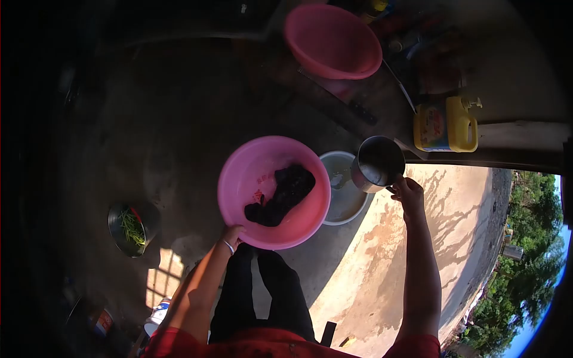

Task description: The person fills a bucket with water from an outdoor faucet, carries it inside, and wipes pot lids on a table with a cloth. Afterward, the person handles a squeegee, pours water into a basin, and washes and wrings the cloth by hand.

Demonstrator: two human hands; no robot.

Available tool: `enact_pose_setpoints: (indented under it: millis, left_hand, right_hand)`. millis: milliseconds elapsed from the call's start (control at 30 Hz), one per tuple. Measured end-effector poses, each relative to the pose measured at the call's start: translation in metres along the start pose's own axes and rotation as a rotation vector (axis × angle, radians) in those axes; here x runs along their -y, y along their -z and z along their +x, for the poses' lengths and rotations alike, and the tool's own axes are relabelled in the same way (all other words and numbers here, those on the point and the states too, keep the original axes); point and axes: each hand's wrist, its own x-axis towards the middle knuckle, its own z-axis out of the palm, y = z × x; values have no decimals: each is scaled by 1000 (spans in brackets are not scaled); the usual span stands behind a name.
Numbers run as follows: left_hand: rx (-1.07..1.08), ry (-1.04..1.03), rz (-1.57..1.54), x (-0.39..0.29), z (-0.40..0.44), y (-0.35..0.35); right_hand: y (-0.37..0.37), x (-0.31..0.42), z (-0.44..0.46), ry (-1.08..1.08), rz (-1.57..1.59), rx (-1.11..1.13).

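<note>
My left hand (234,234) grips the near rim of a pink basin (236,173), a bracelet on its wrist. Inside the basin lies a dark, crumpled bundle that looks like wet cloth (283,197). Held by its handle in my right hand (408,194) is a metal pot (365,170), over the right edge of a pale basin (358,212). That pale basin contains liquid and sits partly behind the pink one. What the pot holds is too dark to make out.
Another pink basin (334,42) stands at the top. To the right is a yellow pump jug (462,128). A dark bowl with green stalks (132,231) rests at the left, and a white bucket (156,316) is low left. Sunlit ground (441,238) stretches toward trees.
</note>
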Motion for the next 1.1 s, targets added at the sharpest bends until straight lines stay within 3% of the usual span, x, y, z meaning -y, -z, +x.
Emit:
enact_pose_setpoints:
  millis: [167, 300, 400, 500, 567, 600, 800, 967, 1100]
  left_hand:
    - [43, 49, -40, -10, -3, 2]
    - [-59, 52, -44, -27, -23, -13]
    - [-69, 80, 6, -9, 0, 23]
    - [-149, 83, 25, -17, -5, 12]
    - [-170, 93, 22, -12, -1, 19]
    - [-181, 97, 7, -10, 2, 23]
    - [-185, 119, 50, -13, 3, 17]
    - [-155, 59, 74, -7, 10, 20]
    - [-193, 23, 69, -13, 5, 1]
  right_hand:
    - [18, -15, 33, 161, -120, -153]
    - [-1, -75, 13, 156, 192, -258]
    - [-21, -120, -5, 127, 190, -222]
    - [-49, -143, -10, 168, 228, -214]
    - [-54, -176, 4, 100, -27, -166]
    - [-57, -185, 10, 44, -442, -149]
    - [-110, -249, 83, -24, -1036, -5]
    - [-162, -272, 107, -59, -1202, 158]
    - [-153, -259, 92, -215, -829, -104]
